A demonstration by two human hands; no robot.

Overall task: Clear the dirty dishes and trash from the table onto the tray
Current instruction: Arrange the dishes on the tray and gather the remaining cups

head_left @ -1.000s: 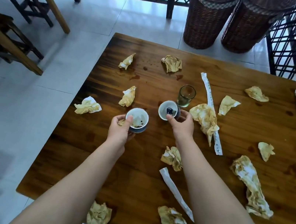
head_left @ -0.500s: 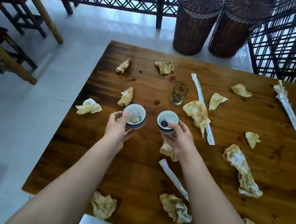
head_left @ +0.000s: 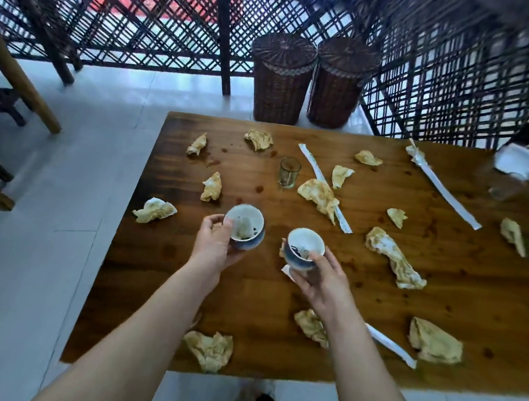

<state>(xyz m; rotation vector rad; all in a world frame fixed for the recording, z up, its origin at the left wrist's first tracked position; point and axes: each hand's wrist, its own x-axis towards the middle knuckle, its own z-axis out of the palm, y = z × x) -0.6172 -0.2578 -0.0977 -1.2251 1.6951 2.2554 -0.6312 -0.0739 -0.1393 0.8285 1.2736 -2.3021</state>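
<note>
L hand [head_left: 214,248] grips dirty cup [head_left: 244,228] by its side; R hand [head_left: 320,278] grips 2nd cup [head_left: 303,250] from below. Both cups appear lifted just off bench [head_left: 448,299], near-left area. Step: dishes picked, carry pending. Tray not in view. Next: find the tray and keep cups level, since there are dregs inside. Glass [head_left: 288,172] + napkins [head_left: 397,259] remain on bench.

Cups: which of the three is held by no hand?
The clear glass, standing on the table; the left hand holds the left cup, the right hand the right cup.
</note>
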